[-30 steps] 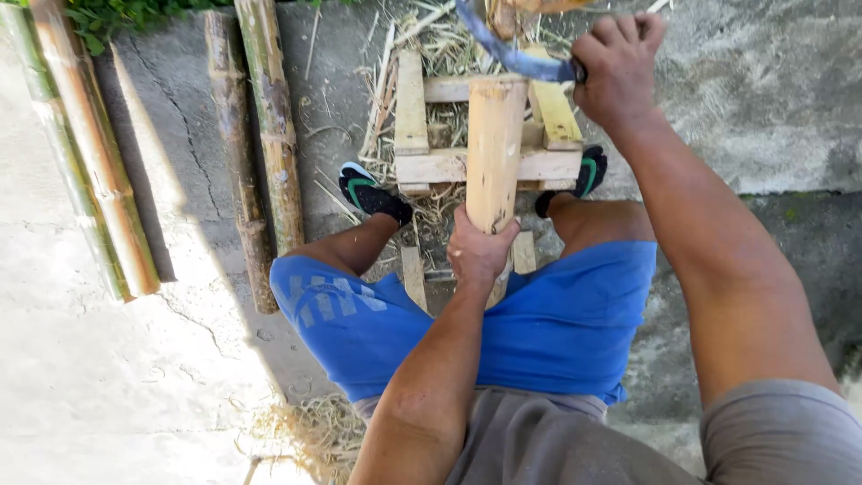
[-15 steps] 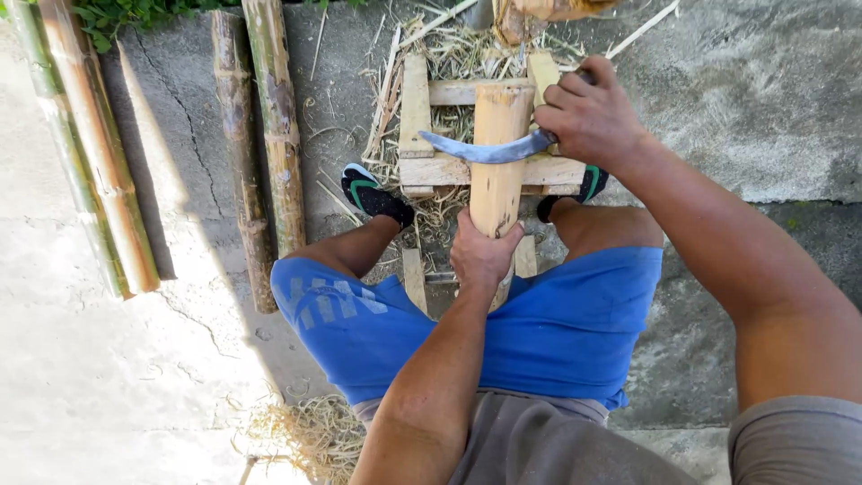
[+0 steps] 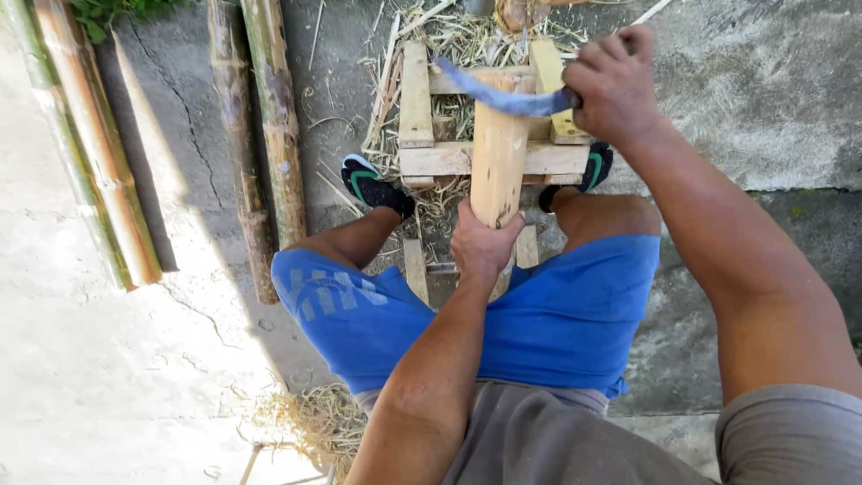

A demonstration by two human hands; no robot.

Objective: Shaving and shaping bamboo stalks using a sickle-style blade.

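1. Left hand [image 3: 483, 244] wrapped around the near end of the bamboo piece [image 3: 496, 153], which runs lengthwise away from the person, between the knees.
2. Bamboo piece is pale and rests on the wooden frame [image 3: 422, 160], crossing its near crossbar.
3. Both shoes [image 3: 375, 187] planted just beside the frame's near corners, one each side.
4. Right hand [image 3: 611, 85] closed on the handle of a curved blade [image 3: 503, 97]; blade lies across the bamboo piece's far end, edge touching it.
5. Shavings [image 3: 449, 36] lie around the frame's far side.
6. Bamboo poles [image 3: 269, 135] lie on the concrete floor, well left of the frame.
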